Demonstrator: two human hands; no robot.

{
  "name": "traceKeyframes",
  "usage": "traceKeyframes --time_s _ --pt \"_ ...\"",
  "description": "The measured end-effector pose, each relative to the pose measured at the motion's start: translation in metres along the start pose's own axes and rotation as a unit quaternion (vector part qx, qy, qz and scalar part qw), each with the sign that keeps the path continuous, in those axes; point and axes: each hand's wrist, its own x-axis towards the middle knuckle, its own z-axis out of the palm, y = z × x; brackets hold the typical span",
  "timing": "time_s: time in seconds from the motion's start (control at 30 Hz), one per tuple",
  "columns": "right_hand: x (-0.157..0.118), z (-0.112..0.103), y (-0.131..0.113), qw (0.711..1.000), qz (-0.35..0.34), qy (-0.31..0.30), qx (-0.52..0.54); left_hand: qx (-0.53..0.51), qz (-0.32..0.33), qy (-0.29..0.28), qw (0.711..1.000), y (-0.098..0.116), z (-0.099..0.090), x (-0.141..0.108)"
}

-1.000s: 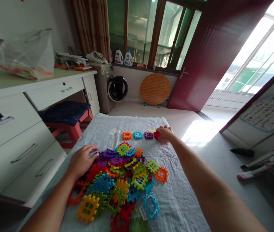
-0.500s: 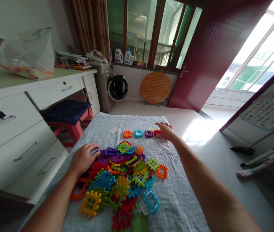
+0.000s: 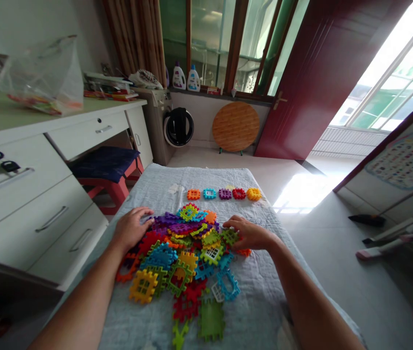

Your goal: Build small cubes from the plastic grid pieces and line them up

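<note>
A heap of colourful plastic interlocking blocks (image 3: 188, 262) with notched edges covers the middle of the cloth. My left hand (image 3: 132, 227) rests at the heap's left edge, fingers loosely bent and thumb apart, beside purple blocks (image 3: 164, 221). On the heap's right side my right hand (image 3: 250, 233) reaches over a green block (image 3: 230, 236), its fingers and thumb spread about it; it partly hides an orange block (image 3: 245, 252). Beyond the heap stands a row: an orange block (image 3: 193, 194), a blue one (image 3: 209, 193), a purple one (image 3: 224, 194), a red one (image 3: 239, 193) and a yellow one (image 3: 253, 194).
A pale blue cloth (image 3: 257, 301) covers the work surface. On the left are a white drawer desk (image 3: 64, 194) and a stool with a dark seat (image 3: 106, 167). A washing machine (image 3: 161, 126), a round wooden tabletop (image 3: 235, 126) and a red door (image 3: 294, 97) stand behind.
My right hand has moved back from the far row to the heap's right side. The row's red and yellow blocks now show fully. My left hand stays beside the heap.
</note>
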Motion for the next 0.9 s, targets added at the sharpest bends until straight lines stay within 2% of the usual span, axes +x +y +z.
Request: traceKeyframes --time_s 0.23,0.33,0.43,0.5,0.63,0.8,0.9 --pt "0.006 0.014 0.023 0.991 0.065 0.119 0.014 -0.001 -0.006 0.004 1.000 0.000 0.001 0.000" --pt "0.006 0.019 0.024 0.985 0.057 0.163 -0.009 0.000 -0.008 0.004 1.000 0.000 0.001 0.000" --pt "0.006 0.019 0.011 0.976 0.025 0.212 -0.030 0.001 -0.008 0.003 1.000 0.001 0.000 0.000" --pt "0.007 0.017 -0.004 0.976 -0.024 0.217 -0.015 0.003 -0.007 0.003 1.000 0.001 0.000 -0.001" --pt "0.012 0.017 -0.032 0.979 -0.113 0.171 0.005 0.003 -0.005 0.001 1.000 0.002 0.000 -0.001" --pt "0.014 0.022 -0.037 0.976 -0.126 0.173 0.030 -0.001 -0.006 0.000 1.000 0.003 0.000 -0.001" --pt "0.010 0.020 -0.032 0.973 -0.081 0.198 0.091 -0.004 -0.004 0.005 1.000 0.004 0.000 -0.001"
